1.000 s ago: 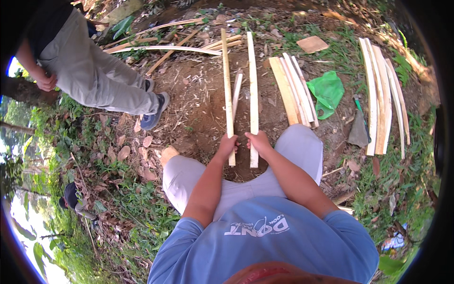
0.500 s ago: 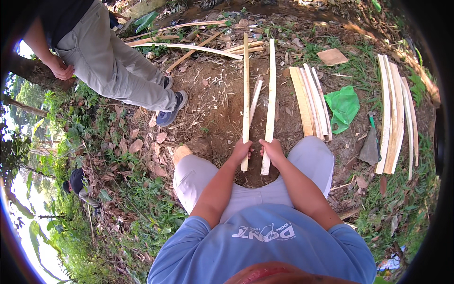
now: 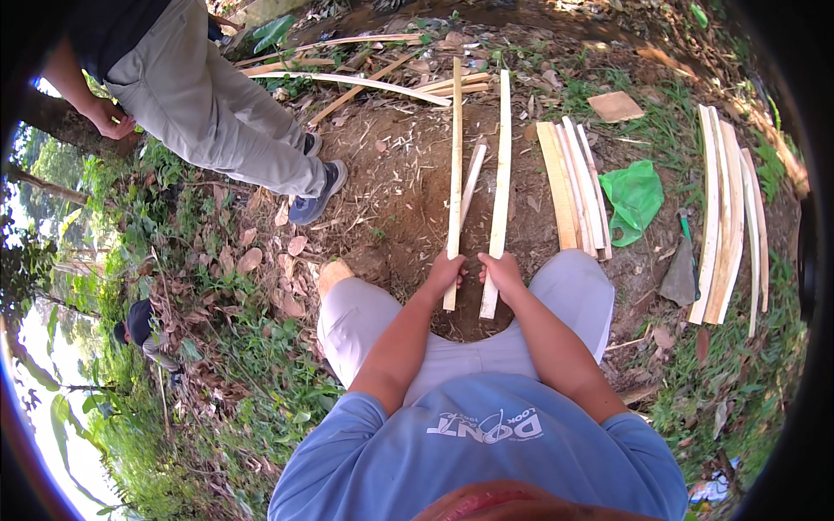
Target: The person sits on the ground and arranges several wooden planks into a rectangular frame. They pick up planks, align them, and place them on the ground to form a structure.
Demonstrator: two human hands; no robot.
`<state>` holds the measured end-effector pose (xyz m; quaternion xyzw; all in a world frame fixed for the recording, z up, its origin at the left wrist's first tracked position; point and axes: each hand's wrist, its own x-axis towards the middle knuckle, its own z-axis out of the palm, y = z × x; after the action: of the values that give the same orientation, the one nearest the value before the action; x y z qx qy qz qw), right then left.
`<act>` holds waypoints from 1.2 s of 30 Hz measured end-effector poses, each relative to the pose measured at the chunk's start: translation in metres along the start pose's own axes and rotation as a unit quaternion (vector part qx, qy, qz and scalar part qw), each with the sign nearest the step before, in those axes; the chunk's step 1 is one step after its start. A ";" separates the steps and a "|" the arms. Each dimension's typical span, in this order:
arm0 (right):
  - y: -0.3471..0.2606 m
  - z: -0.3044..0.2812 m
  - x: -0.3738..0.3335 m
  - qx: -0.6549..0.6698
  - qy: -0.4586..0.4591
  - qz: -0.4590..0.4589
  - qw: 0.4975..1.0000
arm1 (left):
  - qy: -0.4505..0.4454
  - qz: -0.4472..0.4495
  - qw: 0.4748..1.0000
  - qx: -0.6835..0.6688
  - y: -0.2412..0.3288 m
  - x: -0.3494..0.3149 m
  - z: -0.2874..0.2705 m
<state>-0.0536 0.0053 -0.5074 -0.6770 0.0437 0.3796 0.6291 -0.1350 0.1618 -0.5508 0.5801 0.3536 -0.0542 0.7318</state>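
My left hand (image 3: 446, 272) is closed around a long pale wooden strip (image 3: 455, 165) near its lower end. A second long wooden strip (image 3: 500, 165) is gripped the same way by my right hand (image 3: 500, 273). The two strips point away from me side by side, a narrow gap between them. A shorter wooden piece (image 3: 473, 178) lies on the dirt in that gap, its near end hidden behind the left strip. Both hands sit between my knees, knuckles close together.
Several wooden strips (image 3: 573, 187) lie to the right beside a green plastic bag (image 3: 632, 198). A machete-like blade (image 3: 679, 273) lies near another group of strips (image 3: 724, 217). At left stands a person in grey trousers (image 3: 208, 104). More strips (image 3: 373, 85) lie farther off.
Both hands keep hold of the strips, with almost no movement. The whole view has shifted slightly.
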 end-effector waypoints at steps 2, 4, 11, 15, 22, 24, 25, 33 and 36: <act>-0.001 0.005 0.002 -0.006 0.002 0.007 1.000 | 0.006 0.002 1.000 -0.002 0.001 -0.002 -0.004; -0.001 0.007 0.001 -0.022 -0.004 0.019 1.000 | 0.014 0.006 1.000 -0.008 0.001 -0.006 -0.005; 0.003 -0.001 0.003 -0.016 -0.021 0.011 1.000 | 0.049 0.039 0.998 0.006 -0.006 -0.002 0.001; 0.012 -0.002 0.007 -0.019 -0.033 0.019 0.999 | 0.090 0.065 0.993 0.033 -0.013 -0.007 0.000; 0.007 -0.003 0.007 -0.032 -0.038 0.026 0.998 | 0.123 0.081 0.982 0.118 -0.014 0.000 0.001; 0.008 -0.003 0.008 -0.029 -0.040 0.029 0.998 | 0.115 0.079 0.984 0.115 -0.013 0.002 0.000; 0.009 -0.004 0.010 -0.030 -0.036 0.028 0.999 | 0.111 0.077 0.984 0.113 -0.013 0.003 0.000; 0.012 -0.005 0.012 -0.026 -0.038 0.029 0.999 | 0.127 0.084 0.983 0.104 -0.014 -0.001 0.001; 0.012 -0.006 0.012 -0.029 -0.034 0.029 0.999 | 0.121 0.079 0.984 0.102 -0.013 -0.003 0.000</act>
<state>-0.0491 0.0028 -0.5244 -0.6802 0.0302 0.4216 0.5989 -0.1433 0.1562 -0.5602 0.6797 0.3851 0.0384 0.6231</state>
